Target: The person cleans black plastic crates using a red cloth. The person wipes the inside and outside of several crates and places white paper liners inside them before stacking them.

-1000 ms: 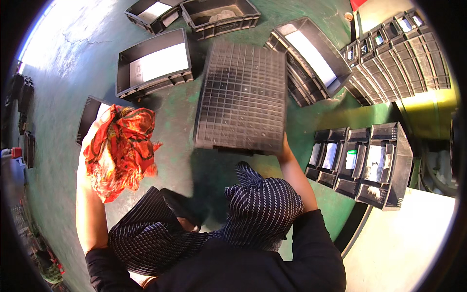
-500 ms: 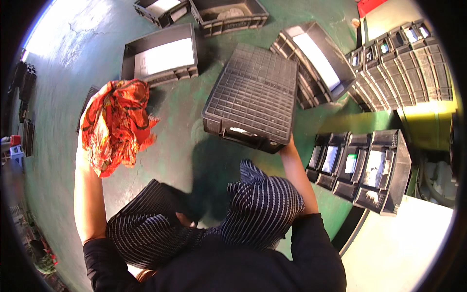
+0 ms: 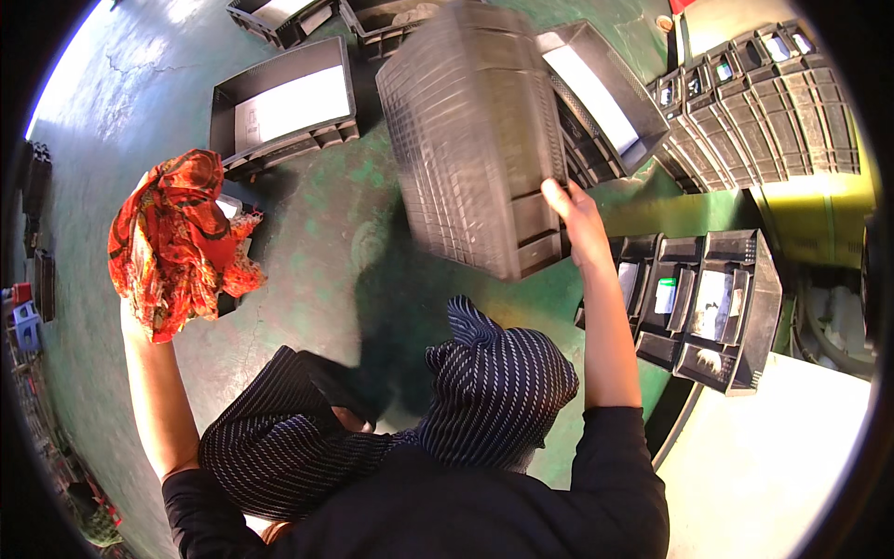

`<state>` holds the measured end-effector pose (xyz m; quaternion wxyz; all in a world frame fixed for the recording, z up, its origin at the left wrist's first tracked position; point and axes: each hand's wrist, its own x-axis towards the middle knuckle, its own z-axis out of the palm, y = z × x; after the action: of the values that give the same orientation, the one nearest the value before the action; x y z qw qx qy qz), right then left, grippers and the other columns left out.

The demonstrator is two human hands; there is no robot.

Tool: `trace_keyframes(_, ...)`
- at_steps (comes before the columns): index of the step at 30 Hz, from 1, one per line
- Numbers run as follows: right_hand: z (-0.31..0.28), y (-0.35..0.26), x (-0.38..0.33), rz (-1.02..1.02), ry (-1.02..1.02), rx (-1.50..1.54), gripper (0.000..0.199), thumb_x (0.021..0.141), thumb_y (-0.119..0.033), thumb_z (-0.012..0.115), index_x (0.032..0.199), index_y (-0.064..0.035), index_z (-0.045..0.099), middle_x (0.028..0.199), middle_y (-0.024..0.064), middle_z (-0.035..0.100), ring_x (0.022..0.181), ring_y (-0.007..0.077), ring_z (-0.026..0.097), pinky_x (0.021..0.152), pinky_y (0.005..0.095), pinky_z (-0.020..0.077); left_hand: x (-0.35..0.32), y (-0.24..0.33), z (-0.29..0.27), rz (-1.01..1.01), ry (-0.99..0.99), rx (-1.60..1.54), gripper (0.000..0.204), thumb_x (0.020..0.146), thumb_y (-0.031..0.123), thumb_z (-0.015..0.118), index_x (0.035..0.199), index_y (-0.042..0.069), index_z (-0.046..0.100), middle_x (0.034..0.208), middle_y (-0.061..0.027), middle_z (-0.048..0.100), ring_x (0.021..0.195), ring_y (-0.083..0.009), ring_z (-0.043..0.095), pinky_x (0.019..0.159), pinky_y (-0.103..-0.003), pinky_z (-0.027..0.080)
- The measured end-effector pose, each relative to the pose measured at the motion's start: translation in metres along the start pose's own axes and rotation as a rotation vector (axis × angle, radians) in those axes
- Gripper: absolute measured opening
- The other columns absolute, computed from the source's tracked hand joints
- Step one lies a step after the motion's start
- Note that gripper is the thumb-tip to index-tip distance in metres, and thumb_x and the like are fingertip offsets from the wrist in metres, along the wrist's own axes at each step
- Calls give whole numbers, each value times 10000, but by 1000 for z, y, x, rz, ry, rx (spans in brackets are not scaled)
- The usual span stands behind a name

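Observation:
A black plastic crate [image 3: 466, 158], smeared by motion, tilts on its side in front of me with its ribbed bottom turned to the left. My right hand [image 3: 581, 222] grips its right side near the close corner, the thumb lying along the wall. Off to the left, a bunched red-orange patterned cloth [image 3: 177, 242] covers my left hand, which holds it up at the end of a raised forearm. The fingers under the cloth are hidden, and this hand is well apart from the crate. Striped cloth covers my knees [image 3: 503, 391].
An open crate with a white sheet inside [image 3: 219, 121] stands far left on the green floor [image 3: 317, 224]. Another sheet-lined crate [image 3: 656, 121] lies behind the held one. Stacked crates [image 3: 773, 130] are at the far right, with more crates [image 3: 745, 317] near a pale surface [image 3: 782, 447].
The crate has tipped from bottom-up onto its side, and my right hand has risen along with it. The cloth in my left hand has shifted left, uncovering a small object behind it.

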<state>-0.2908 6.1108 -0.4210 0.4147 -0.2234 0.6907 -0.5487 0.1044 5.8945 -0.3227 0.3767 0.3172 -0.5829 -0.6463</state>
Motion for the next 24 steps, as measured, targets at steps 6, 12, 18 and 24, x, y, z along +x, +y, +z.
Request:
trace_keyframes(6,20,94,-14,-761,99,-962,265,685,-220,743,813,-75,562,759,46,544,678,212,572,584,316,444,8,-6,8,72,-76,43,698,820,303,634,1374,31,310,1374,-136,383,1247,-256,402,1054,-407,323)
trace_keyframes(12,-4,171,-4,-732,28,-1266,277,622,-211,725,772,-125,508,753,8,477,745,191,513,608,337,386,9,-10,0,117,-139,116,806,785,370,674,1397,32,273,1412,-145,336,1287,-276,357,1073,-423,291)
trace_keyframes(18,-11,125,8,-703,43,-1155,374,673,-331,744,940,-125,581,908,40,563,906,232,544,740,376,401,-1,-22,-3,-77,-68,182,783,808,376,650,1403,36,271,1415,-142,342,1294,-283,356,1070,-435,296)
trace_keyframes(24,-134,10,164,-668,624,-839,160,832,-79,572,987,-44,593,978,140,598,901,304,584,792,360,456,-37,2,40,-468,346,-168,526,923,346,486,1349,57,376,1307,-126,472,1108,-301,518,919,-475,453)
